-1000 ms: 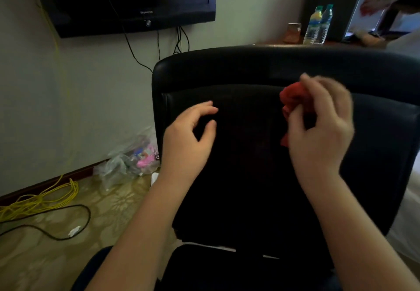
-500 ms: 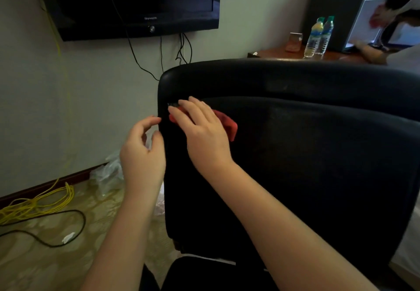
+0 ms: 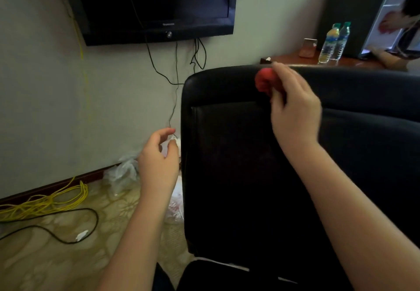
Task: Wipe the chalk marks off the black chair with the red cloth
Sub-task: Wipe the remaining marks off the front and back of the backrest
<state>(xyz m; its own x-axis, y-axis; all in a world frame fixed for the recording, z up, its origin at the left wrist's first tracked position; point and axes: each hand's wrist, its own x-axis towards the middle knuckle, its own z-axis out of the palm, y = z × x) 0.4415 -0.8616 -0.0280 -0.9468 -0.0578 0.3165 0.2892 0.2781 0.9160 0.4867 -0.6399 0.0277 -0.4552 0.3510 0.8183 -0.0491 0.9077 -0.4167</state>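
Gripping the bunched red cloth [image 3: 263, 81] between thumb and fingers, the right hand [image 3: 295, 111] holds it at the top band of the black chair [image 3: 227, 177]. The left hand [image 3: 159, 161] hangs loosely curled and empty just left of the chair. No chalk marks show clearly. Flattening the cloth and steadying the chair with the free hand should wipe better.

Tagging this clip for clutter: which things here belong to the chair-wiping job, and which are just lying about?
Job: red cloth, gripped by the right hand; black chair.
Lying about: wall TV, two water bottles, yellow cable, plastic bags.
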